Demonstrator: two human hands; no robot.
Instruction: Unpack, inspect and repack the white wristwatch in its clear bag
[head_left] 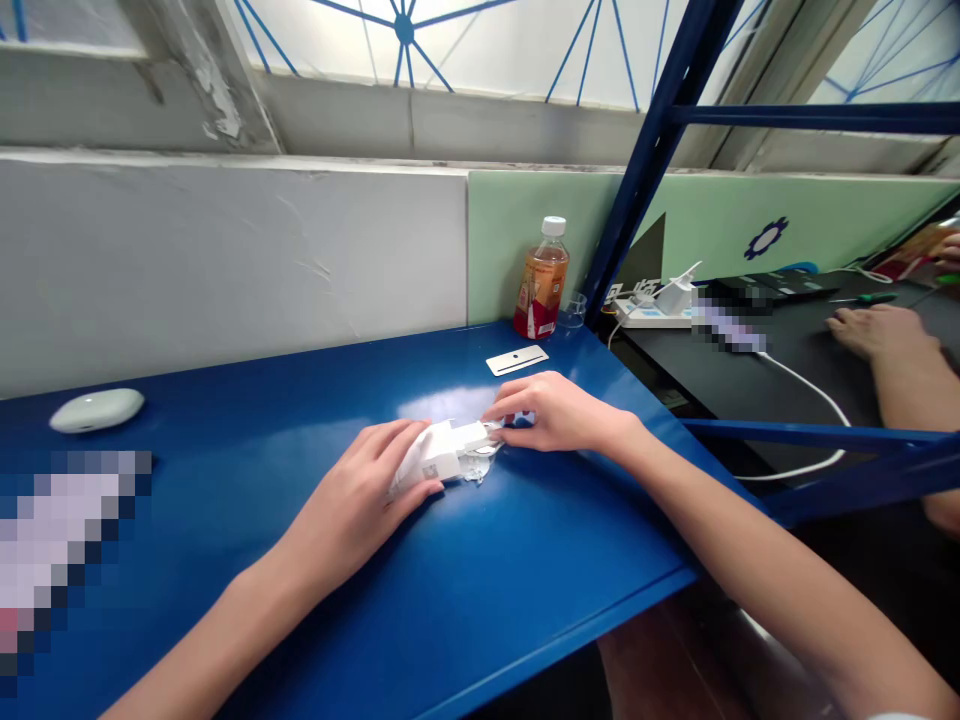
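The white plug block lies on the blue tabletop, gripped by our left hand with fingers closed around it. Our right hand pinches its far end, where crumpled clear wrap lies just below.

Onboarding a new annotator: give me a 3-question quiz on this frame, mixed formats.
1. True or false: the left hand rests on the white charger.
2. What stands upright at the back of the blue table? A) bottle B) mug C) lamp
3. Fill in: the flat white card lies between the right hand and the ____.

Key:
1. True; its fingers wrap the charger.
2. A, the bottle.
3. bottle
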